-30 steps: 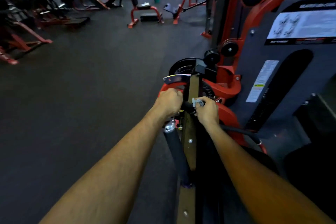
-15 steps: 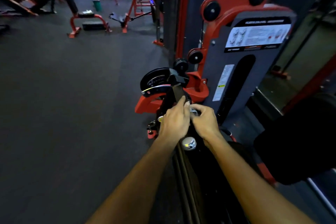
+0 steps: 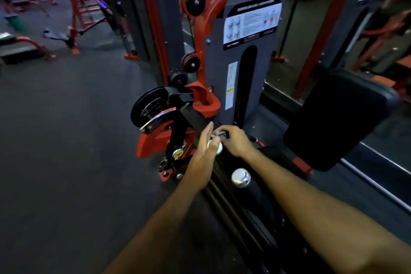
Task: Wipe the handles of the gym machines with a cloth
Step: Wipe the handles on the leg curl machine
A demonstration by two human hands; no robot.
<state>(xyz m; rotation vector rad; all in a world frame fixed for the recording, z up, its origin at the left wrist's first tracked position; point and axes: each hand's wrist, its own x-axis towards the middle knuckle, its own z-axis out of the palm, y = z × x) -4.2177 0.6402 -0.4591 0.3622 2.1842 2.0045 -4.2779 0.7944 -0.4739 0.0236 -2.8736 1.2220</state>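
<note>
A red and grey gym machine (image 3: 249, 87) stands in front of me. Two black handles on it end in chrome caps, one (image 3: 240, 177) in plain sight and one (image 3: 219, 151) half hidden by my left hand. My left hand (image 3: 203, 153) lies with straight fingers along the black arm (image 3: 193, 118) of the machine, beside the upper cap. My right hand (image 3: 236, 143) has curled fingers that pinch a small grey cloth (image 3: 220, 134) against the handle's far end. Most of the cloth is hidden inside the hand.
A black back pad (image 3: 338, 118) juts in at the right. The weight-stack cover (image 3: 235, 69) with its instruction label rises behind the hands, next to a black round plate (image 3: 151, 107). Dark rubber floor (image 3: 66, 140) spreads to the left, with red benches (image 3: 26, 46) far off.
The view has swung right and closer to the machine. My left hand has gone from a closed grip to straight fingers. My right hand has kept the cloth at the handle.
</note>
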